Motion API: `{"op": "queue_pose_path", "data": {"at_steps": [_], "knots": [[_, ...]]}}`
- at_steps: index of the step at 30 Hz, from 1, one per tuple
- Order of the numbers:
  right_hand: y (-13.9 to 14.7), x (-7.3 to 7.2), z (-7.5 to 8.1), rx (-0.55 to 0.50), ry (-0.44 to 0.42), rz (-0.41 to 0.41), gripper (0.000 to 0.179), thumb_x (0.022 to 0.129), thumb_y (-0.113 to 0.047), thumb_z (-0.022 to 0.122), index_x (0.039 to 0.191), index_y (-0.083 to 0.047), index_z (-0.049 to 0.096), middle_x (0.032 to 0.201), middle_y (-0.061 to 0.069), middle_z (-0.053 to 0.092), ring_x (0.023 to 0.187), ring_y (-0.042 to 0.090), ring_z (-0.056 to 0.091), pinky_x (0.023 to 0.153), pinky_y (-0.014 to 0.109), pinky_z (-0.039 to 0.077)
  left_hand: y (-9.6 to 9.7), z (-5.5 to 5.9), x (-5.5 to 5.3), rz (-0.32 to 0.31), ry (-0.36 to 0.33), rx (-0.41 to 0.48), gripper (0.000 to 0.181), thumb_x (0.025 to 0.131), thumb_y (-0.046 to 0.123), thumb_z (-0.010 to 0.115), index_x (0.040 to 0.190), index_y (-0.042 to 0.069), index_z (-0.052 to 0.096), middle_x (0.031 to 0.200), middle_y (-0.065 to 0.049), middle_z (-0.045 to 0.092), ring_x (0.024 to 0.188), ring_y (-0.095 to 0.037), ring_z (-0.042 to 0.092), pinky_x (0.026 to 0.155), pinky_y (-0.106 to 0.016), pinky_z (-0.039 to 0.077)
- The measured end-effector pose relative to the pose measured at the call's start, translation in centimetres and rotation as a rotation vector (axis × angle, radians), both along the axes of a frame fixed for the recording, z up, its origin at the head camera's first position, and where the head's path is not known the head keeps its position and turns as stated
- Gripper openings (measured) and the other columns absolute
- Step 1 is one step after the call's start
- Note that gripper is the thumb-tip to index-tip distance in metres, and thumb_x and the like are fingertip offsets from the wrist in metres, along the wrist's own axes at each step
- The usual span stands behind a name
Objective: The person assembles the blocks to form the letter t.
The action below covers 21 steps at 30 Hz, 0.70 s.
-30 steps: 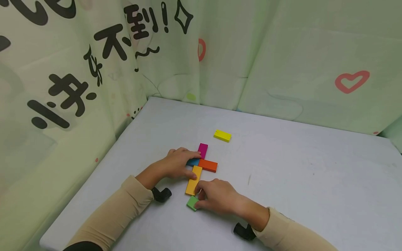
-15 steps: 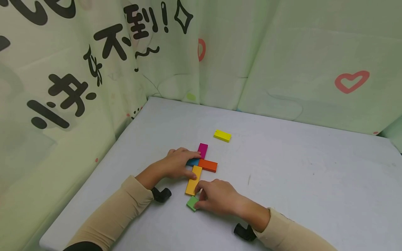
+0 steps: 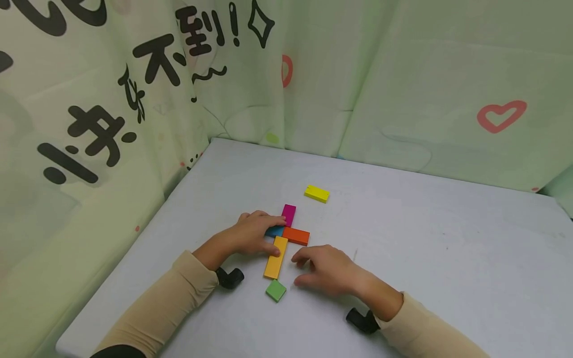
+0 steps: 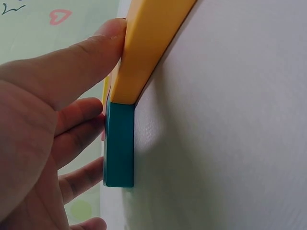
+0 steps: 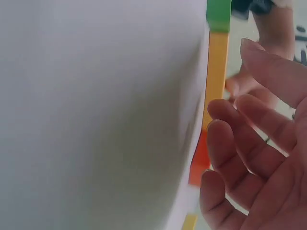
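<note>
**Left hand (image 3: pixel 254 232) touching, right hand (image 3: pixel 331 271) grasping nothing**

Unclenched, one thumb rests on the amber block (image 3: pixel 276 257), with fingers extended at the blue block (image 3: pixel 275 231), which adjoins the magenta block (image 3: pixel 289 215) and orange block (image 3: pixel 296 235). Loosely bent, the other's fingers are near the green block (image 3: pixel 276 290). All lie nearer the worktop's (image 3: pixel 425 248) left edge than its right; the yellow block (image 3: pixel 317 194) sits apart, closest to the far edge.

Six coloured blocks (image 3: pixel 274 267), two grips (image 3: pixel 257 232), two beige sleeves (image 3: pixel 167 291), one white table (image 3: pixel 416 238).
</note>
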State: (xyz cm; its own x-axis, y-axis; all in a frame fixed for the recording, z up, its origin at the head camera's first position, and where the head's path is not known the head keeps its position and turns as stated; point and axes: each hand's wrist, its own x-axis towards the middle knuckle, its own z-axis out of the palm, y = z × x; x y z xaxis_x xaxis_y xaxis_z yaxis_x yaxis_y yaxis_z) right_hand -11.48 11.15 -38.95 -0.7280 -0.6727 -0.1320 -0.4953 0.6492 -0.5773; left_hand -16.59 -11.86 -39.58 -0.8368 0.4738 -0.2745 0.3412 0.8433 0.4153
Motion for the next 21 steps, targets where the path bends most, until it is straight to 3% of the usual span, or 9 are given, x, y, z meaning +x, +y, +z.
{"op": "queue_pose_path", "data": {"at_steps": [6, 14, 21], "knots": [[1.3, -1.7, 0.3, -0.013, 0.040, -0.058, 0.034, 0.087, -0.032, 0.079, 0.114, -0.012, 0.072, 0.105, -0.005, 0.070, 0.088, 0.013, 0.059, 0.078, 0.031, 0.051, -0.1, 0.1, 0.1, 0.003, -0.003, 0.009, 0.077, 0.082, 0.044, 0.082, 0.149, 0.023, 0.050, 0.146, -0.001, 0.051, 0.136, -0.026, 0.037, 0.108, -0.052, 0.029], [2.1, -4.2, 0.9, -0.001, 0.038, -0.183, 0.035, 0.090, -0.027, 0.076, 0.121, -0.012, 0.071, 0.116, 0.001, 0.068, 0.101, 0.022, 0.060, 0.085, 0.038, 0.052, -0.2, 0.0, 0.0, 0.007, -0.012, 0.014, 0.077, 0.082, 0.044, 0.081, 0.149, 0.024, 0.050, 0.146, -0.002, 0.050, 0.136, -0.026, 0.037, 0.108, -0.051, 0.028], [2.6, -6.8, 1.6, 0.032, 0.089, -0.228, 0.038, 0.092, -0.026, 0.074, 0.124, -0.008, 0.069, 0.121, 0.010, 0.065, 0.106, 0.030, 0.060, 0.088, 0.045, 0.051, -0.2, -0.2, -0.1, 0.011, -0.017, 0.008, 0.076, 0.083, 0.044, 0.081, 0.150, 0.025, 0.049, 0.148, -0.001, 0.049, 0.137, -0.026, 0.036, 0.108, -0.051, 0.029]]}}
